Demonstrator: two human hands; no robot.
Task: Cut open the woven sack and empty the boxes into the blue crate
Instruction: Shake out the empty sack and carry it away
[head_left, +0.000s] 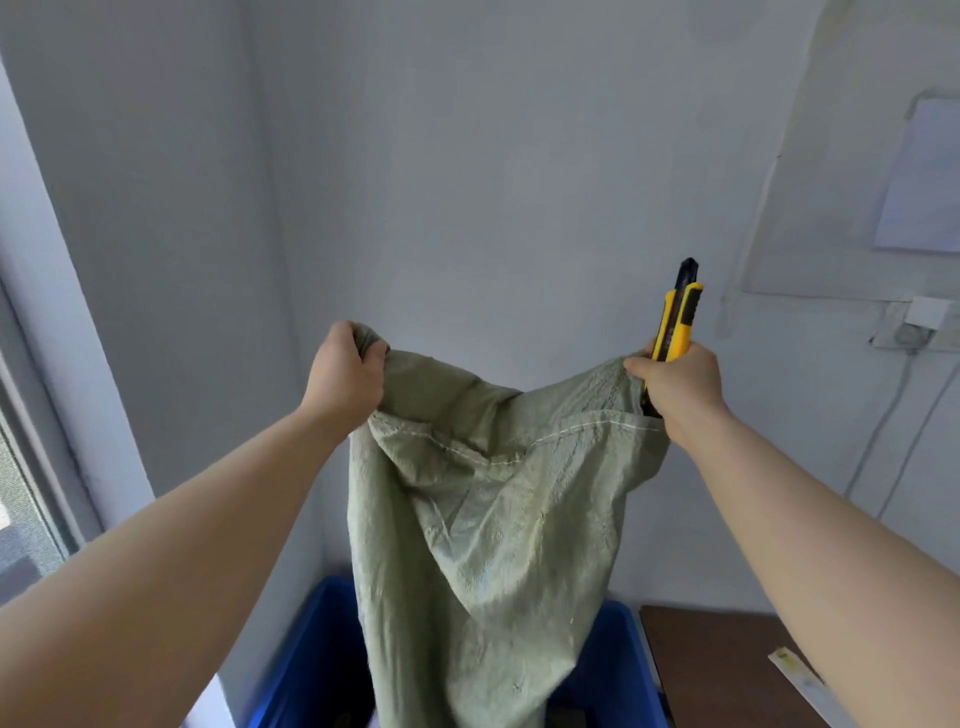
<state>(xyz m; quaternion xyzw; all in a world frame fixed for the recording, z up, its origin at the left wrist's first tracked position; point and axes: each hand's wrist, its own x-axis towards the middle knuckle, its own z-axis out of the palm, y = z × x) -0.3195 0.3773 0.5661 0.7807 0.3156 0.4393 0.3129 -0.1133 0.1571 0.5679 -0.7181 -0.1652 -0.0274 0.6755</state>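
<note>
Pale grey walls (519, 156) meet in a plain corner straight ahead, smooth and matte, with a window frame (31, 415) slanting down the left edge and a thin cable (883, 431) trailing down the right-hand wall. Hanging in front of that corner is the woven sack (493, 519), a dull green, crinkled and limp, its weave showing a fine grain and a white stitched seam running across just under the raised end; it drapes straight down into the blue crate (613, 670), a glossy hard-plastic bin at the bottom of the view, and the sack's lower part hides whatever lies inside. Beside the crate on the right sits a dark brown wooden tabletop (717, 660) with a pale flat strip lying on it. Both bare forearms reach up and forward. The left hand (345, 371) is clenched in a fist around one bunched corner of the sack, knuckles toward the camera. The right hand (680, 387) pinches the opposite corner while also gripping a yellow-and-black utility knife (675, 325), which stands nearly upright, its dark tip pointing at the ceiling.
</note>
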